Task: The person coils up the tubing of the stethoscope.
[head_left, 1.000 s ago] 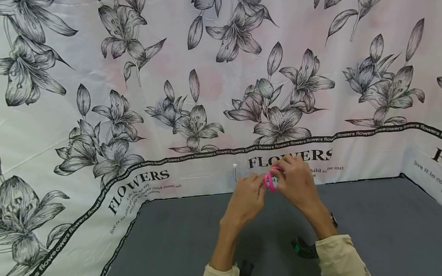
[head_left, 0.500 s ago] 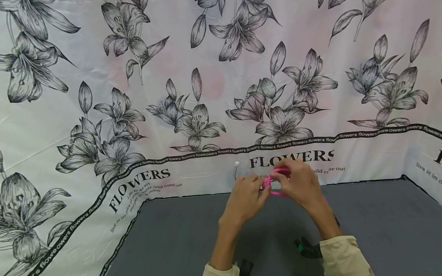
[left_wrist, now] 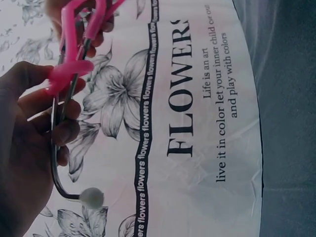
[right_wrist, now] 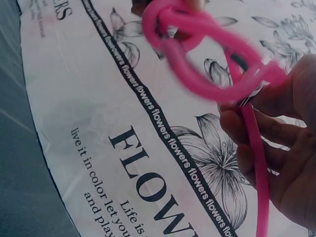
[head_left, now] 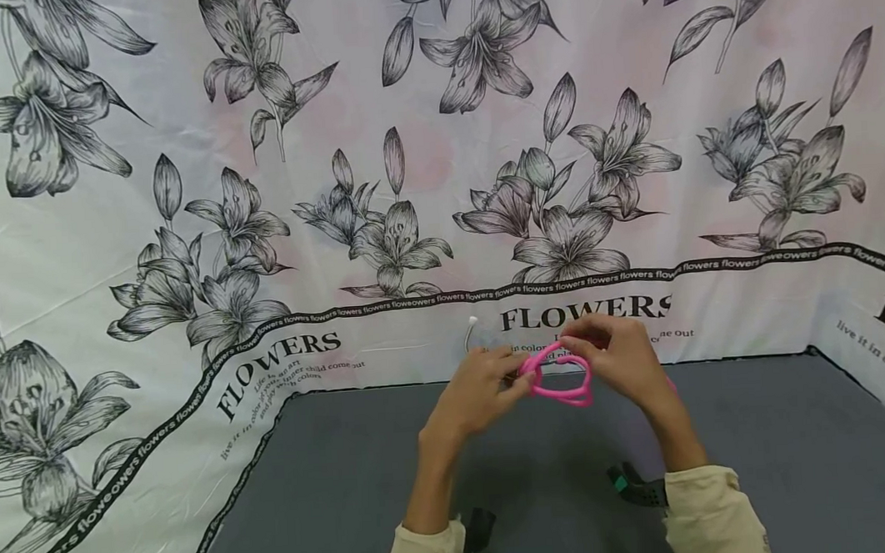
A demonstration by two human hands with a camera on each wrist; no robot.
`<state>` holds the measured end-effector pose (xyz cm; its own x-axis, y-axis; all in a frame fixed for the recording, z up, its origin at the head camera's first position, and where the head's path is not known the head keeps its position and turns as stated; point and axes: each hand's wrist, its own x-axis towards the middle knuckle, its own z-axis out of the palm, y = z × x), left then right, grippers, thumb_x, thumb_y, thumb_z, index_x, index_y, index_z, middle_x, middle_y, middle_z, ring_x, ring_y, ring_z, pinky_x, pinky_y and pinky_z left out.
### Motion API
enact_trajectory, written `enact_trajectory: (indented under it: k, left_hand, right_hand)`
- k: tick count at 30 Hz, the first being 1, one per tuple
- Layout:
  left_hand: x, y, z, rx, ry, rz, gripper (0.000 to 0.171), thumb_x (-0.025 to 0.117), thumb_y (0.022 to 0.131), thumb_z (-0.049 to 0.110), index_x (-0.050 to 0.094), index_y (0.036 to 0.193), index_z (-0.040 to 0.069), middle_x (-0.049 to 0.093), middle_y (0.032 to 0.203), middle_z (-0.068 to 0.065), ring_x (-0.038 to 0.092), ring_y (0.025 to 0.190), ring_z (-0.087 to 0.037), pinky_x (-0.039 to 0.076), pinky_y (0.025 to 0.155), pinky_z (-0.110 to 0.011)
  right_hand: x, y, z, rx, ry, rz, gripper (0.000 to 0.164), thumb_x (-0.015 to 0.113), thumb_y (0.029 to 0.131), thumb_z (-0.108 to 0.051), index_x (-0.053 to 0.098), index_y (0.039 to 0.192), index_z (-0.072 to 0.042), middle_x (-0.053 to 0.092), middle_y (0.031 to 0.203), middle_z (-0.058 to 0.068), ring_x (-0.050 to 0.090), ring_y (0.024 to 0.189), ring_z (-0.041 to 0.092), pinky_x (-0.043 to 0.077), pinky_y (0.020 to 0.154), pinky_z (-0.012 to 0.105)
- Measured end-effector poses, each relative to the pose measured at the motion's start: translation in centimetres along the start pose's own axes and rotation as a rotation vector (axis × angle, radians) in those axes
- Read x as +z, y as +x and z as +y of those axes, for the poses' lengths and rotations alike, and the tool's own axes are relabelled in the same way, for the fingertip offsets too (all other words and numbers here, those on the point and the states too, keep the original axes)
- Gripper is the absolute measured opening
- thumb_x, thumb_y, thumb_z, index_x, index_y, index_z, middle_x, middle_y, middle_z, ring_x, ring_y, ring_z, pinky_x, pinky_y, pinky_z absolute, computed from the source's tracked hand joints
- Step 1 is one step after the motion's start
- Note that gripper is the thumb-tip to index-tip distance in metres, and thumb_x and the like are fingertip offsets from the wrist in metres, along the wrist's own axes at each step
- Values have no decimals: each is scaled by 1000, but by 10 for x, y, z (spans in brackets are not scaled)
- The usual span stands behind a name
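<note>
Between both hands is a stethoscope with pink tubing (head_left: 569,397), held up before the floral cloth. My left hand (head_left: 479,396) grips its metal ear tubes (left_wrist: 55,148), fingers curled round them. A white ear tip (left_wrist: 92,198) sticks out past that hand on a bent tube end. Pink tubing is wrapped round the ear tubes just by my left thumb. My right hand (head_left: 627,363) pinches the tubing, which makes an open loop between the hands. In the right wrist view, a length of tubing (right_wrist: 259,182) runs down across the right fingers. The chest piece is hidden.
A grey tabletop (head_left: 333,483) lies below the hands. White cloth (head_left: 416,345) with flower drawings and "FLOWERS" lettering rises behind and at the sides. Black straps (head_left: 637,488) hang at both wrists by the beige sleeves (head_left: 714,513).
My right hand has moved right and slightly down, away from the left. The bunched pink tubing between them has spread into a wider loop. My left hand keeps its grip.
</note>
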<state>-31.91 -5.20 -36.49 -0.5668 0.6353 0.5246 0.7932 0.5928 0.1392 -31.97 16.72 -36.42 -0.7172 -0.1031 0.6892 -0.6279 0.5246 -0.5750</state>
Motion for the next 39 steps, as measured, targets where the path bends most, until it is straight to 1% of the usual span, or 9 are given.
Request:
enact_trajectory:
  k: [5, 9, 12, 16, 22, 26, 31, 34, 39]
  left_hand:
    - [-1, 2, -2, 50, -142, 70, 22, 48, 94, 29, 65, 94, 17, 52, 77, 11, 46, 70, 0, 36, 66, -17]
    - [-2, 4, -2, 67, -224, 140, 24, 46, 96, 28, 65, 98, 13, 57, 81, 7, 44, 66, -3, 36, 60, -16]
    - [-2, 4, -3, 66, -245, 181, 25, 45, 97, 26, 64, 100, 10, 56, 79, 5, 43, 65, -4, 37, 60, -17]
    - [-2, 3, -4, 23, -280, 233, 23, 48, 96, 23, 64, 99, 7, 52, 75, 3, 43, 64, -6, 39, 58, -18]
    - [-2, 2, -3, -56, -260, 290, 23, 52, 94, 23, 65, 101, 7, 55, 78, 2, 43, 65, -7, 39, 59, -19]
    - [-1, 3, -1, -80, -230, 331, 21, 54, 93, 24, 66, 94, 8, 54, 76, 2, 42, 64, -7, 38, 58, -20]
    - [1, 6, 1, -123, -166, 382, 21, 54, 92, 28, 66, 91, 10, 50, 71, 5, 39, 62, -6, 33, 63, -25]
    - [1, 7, 2, -150, -140, 406, 22, 54, 92, 28, 67, 94, 10, 47, 68, 5, 37, 60, -7, 30, 63, -26]
    - [2, 7, 1, -182, -132, 438, 24, 54, 92, 26, 67, 99, 8, 55, 74, 3, 42, 59, -11, 32, 61, -24]
  right_hand:
    - [-6, -1, -4, 8, 53, -78, 10, 68, 82, -9, 69, 91, -7, 68, 84, 5, 64, 68, 17, 49, 59, 21]
    - [-12, -1, -18, 22, 135, -177, 12, 66, 82, -4, 67, 95, -2, 67, 83, 11, 64, 68, 20, 49, 58, 24]
    - [-11, 0, -21, 26, 205, -242, 14, 64, 84, -4, 67, 97, 0, 66, 81, 12, 60, 64, 17, 48, 54, 26]
    - [-3, 1, -9, 16, 294, -309, 19, 63, 84, -1, 66, 102, 2, 67, 89, 13, 62, 66, 22, 51, 57, 29]
    - [3, 1, 6, 60, 383, -401, 24, 60, 87, -7, 63, 110, 0, 68, 89, 15, 66, 72, 24, 53, 64, 37]
    - [4, 1, 6, 40, 402, -409, 23, 58, 88, -5, 62, 110, -1, 67, 85, 14, 66, 71, 21, 53, 62, 37]
    - [6, 2, 5, 3, 449, -429, 20, 57, 88, -2, 63, 106, -2, 67, 85, 18, 65, 71, 26, 52, 62, 38]
    - [7, 2, 4, 20, 472, -441, 16, 58, 88, -5, 64, 103, -4, 67, 85, 17, 64, 72, 28, 52, 63, 37]
    - [11, 0, 1, 69, 522, -467, 19, 60, 88, -9, 63, 105, -2, 67, 87, 14, 65, 75, 29, 52, 67, 40]
